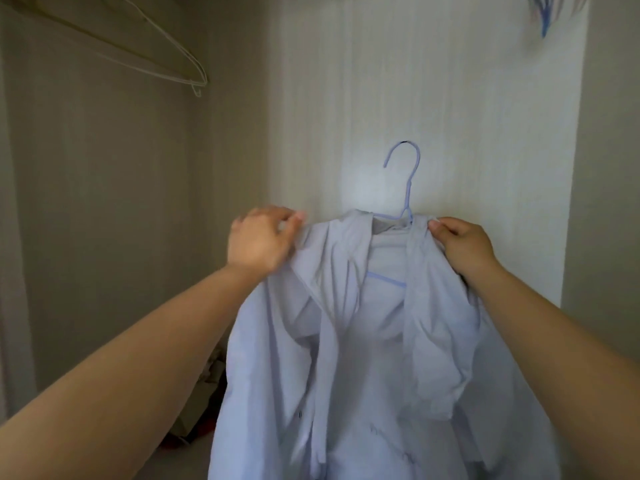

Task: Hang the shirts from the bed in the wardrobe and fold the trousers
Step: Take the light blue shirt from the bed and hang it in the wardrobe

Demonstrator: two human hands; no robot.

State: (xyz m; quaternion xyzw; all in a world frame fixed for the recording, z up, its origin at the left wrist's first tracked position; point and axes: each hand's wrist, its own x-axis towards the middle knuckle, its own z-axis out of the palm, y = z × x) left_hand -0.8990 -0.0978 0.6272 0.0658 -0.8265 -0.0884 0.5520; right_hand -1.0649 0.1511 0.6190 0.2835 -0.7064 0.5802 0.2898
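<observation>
The left hand's fingers are curled and pressed together, pinching the left shoulder of a pale blue shirt. The right hand's fingers are curled too, and pinch the shirt's right shoulder just beside the collar. Both hands are at the same height, with bare forearms reaching in from the near corners.

Between the hands the shirt is draped on a lavender hanger. Its hook stands upright above the collar, in open air in front of the wardrobe's pale back panel, and is caught on nothing. Part of the hanger's lower bar shows inside the open front of the shirt. The shirt hangs down crumpled between the arms, its front open, its lower part running out of view at the near edge.

There is free room above the hook and to either side of it up to the wardrobe's side walls. Far left and high, white wire hangers slant down from the top edge, well apart from the left hand. At the top right a blurred blue thing hangs down; what it is cannot be told. Low on the left, behind the shirt and the left forearm, some heaped things lie on the wardrobe floor, too dim to tell.
</observation>
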